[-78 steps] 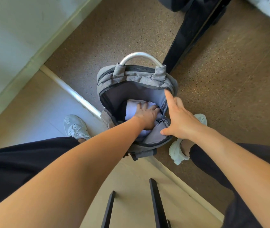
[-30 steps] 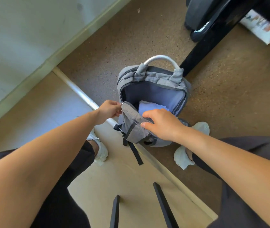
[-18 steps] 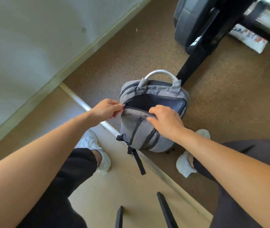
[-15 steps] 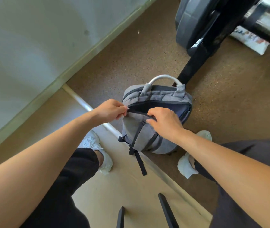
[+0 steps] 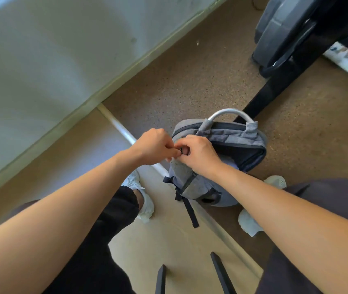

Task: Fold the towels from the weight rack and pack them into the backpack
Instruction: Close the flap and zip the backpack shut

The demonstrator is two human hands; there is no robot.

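A grey backpack (image 5: 198, 187) with a silver top handle stands upright on the brown floor between my feet. Its main compartment gapes on the right side, and a sliver of a pale blue towel (image 5: 231, 163) shows inside. Both hands meet at the bag's upper left corner. My left hand (image 5: 155, 146) pinches the fabric edge there with curled fingers. My right hand (image 5: 198, 154) pinches a small dark zipper pull at the same corner.
A black weight rack leg (image 5: 279, 90) with dark weight plates (image 5: 274, 32) stands just behind the backpack. A pale wall (image 5: 52, 56) runs along the left. A metal floor strip (image 5: 122, 130) divides brown flooring from tan. Two black bars (image 5: 219, 272) lie near the bottom edge.
The front flap was lifted up and the opening narrowed, hiding most of the towel. My right hand slid left along the opening to meet my left hand at the corner.
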